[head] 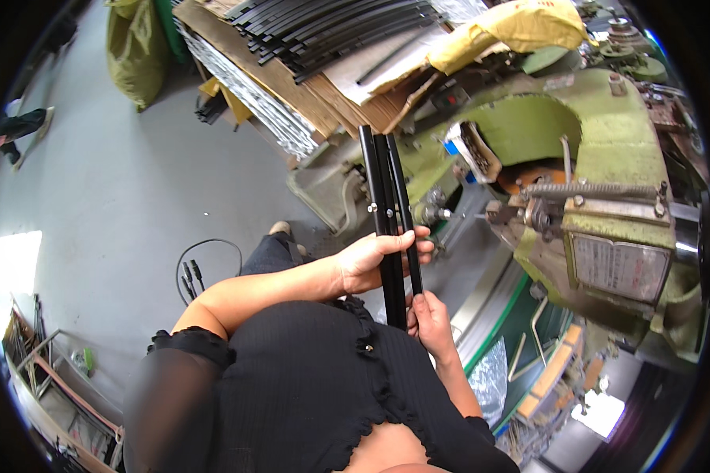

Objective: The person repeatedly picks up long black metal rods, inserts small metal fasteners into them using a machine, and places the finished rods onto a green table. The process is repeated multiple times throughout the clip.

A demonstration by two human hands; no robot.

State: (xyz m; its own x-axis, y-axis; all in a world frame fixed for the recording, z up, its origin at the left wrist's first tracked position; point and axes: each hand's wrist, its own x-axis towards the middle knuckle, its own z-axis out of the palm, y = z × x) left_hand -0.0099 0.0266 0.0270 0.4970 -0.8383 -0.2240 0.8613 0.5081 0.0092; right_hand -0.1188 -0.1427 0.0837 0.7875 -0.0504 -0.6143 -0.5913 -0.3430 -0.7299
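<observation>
Before my chest, my left hand [377, 260] is closed around a small bundle of black tubes [381, 183]. Its thumb lies over the rightmost black tube [401, 183]. Small shiny metal rivets or pins stick out of the tubes a little above this hand. Lower down, my right hand [431, 324] pinches the lower part of the rightmost tube between thumb and fingers. To the right of the bundle stands a green metal press-like machine [612, 148]. The tooling at its nose [532, 216] is apart from the tubes.
Many black tubes [331, 29] lie on a cardboard-covered stack beyond, beside a yellow sack [509, 29]. An open box of small parts [476, 152] rests on the machine. A black cable [208, 241] crosses the floor at left. Another person's legs [23, 127] show far left.
</observation>
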